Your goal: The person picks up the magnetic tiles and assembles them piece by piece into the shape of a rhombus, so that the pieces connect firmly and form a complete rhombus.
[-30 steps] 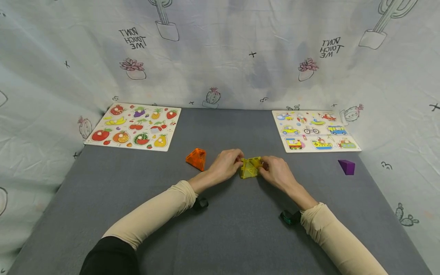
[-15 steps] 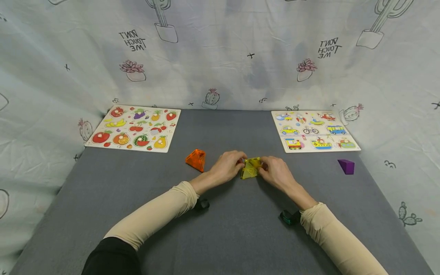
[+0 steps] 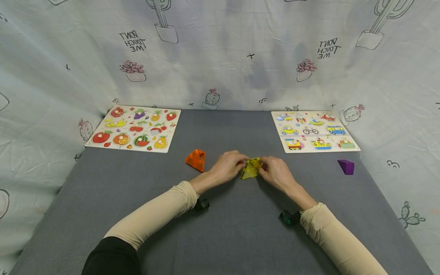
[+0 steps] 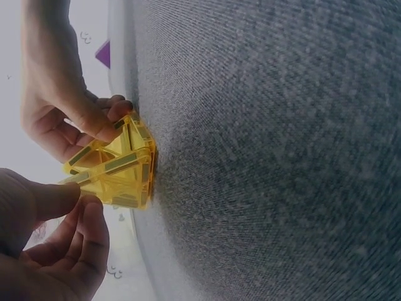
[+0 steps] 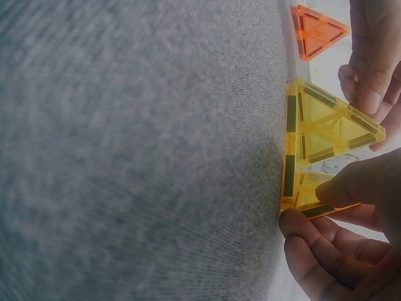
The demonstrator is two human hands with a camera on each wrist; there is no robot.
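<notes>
Centre of frame: yellow translucent plastic triangle-tile pyramid (image 3: 251,168) stands on grey fabric tabletop (image 3: 240,236), base down. Left hand (image 3: 227,166) pinches its left side, right hand (image 3: 276,172) pinches its right side, fingertips curled on tile edges. Panels folded up, meeting near apex; shape looks almost closed, last seams apparently left to settle. Left of it: finished-looking orange translucent tile pyramid (image 3: 196,159). Far right: purple solid wedge block (image 3: 346,167). Upper left: fruit peg puzzle board (image 3: 134,128); upper right: vehicle peg puzzle board (image 3: 314,131).
</notes>
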